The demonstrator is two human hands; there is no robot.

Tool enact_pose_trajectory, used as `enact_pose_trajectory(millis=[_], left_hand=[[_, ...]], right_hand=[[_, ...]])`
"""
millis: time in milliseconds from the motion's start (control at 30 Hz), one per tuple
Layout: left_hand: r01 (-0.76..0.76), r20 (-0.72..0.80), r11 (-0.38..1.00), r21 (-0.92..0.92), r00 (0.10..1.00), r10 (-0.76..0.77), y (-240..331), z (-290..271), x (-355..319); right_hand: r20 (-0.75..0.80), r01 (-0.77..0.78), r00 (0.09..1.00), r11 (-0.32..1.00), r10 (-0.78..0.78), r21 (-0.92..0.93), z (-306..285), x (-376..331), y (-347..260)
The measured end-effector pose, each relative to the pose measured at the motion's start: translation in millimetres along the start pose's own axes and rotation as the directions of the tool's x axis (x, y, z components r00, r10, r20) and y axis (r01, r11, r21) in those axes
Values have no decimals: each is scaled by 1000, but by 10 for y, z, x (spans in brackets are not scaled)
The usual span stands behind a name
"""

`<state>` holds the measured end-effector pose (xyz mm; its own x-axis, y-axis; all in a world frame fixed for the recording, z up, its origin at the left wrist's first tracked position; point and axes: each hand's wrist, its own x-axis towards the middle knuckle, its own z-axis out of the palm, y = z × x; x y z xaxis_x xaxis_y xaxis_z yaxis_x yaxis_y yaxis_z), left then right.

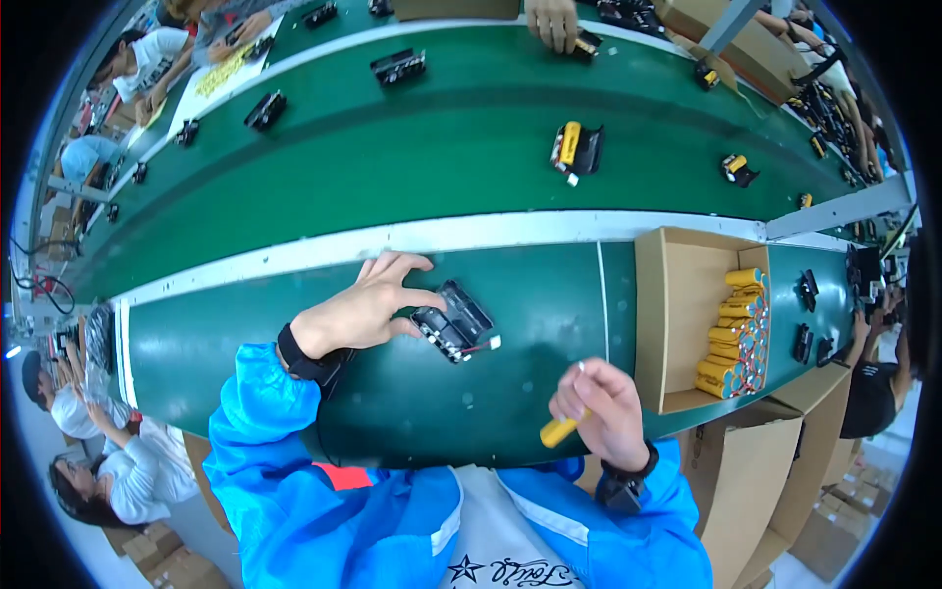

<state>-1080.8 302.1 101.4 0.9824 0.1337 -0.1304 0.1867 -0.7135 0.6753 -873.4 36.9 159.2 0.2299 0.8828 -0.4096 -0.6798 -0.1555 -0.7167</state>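
An open black plastic housing (465, 316) lies on the green bench in front of me. Small light-coloured parts run along its near edge, and a short lead ends in a white plug on its right. My left hand (365, 302) reaches over from the left, thumb and a finger at the housing's left edge, the other fingers stretched beyond it. Apart from the housing, to the right and nearer my body, my right hand (606, 410) is closed around a yellow battery pack (559, 432). Its lower end sticks out below the fingers; a small white bit shows at the fingertips.
A cardboard box (652, 324) on the right holds several yellow battery packs (731, 339). Beyond a white rail (442, 234), a green belt (392, 147) carries more housings, one with a yellow pack (567, 147). Another person's hand (552, 22) touches one at the far side.
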Motion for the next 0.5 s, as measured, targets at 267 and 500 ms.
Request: enact_pose_trajectory(millis=[267, 500], left_hand=[[115, -472, 987, -109, 868, -153, 859, 438, -303], [-5, -505, 919, -394, 837, -212, 1044, 699, -432]], right_hand=[[41, -40, 997, 857, 71, -514, 211, 224, 365], [230, 140, 972, 697, 37, -703, 394, 205, 488]])
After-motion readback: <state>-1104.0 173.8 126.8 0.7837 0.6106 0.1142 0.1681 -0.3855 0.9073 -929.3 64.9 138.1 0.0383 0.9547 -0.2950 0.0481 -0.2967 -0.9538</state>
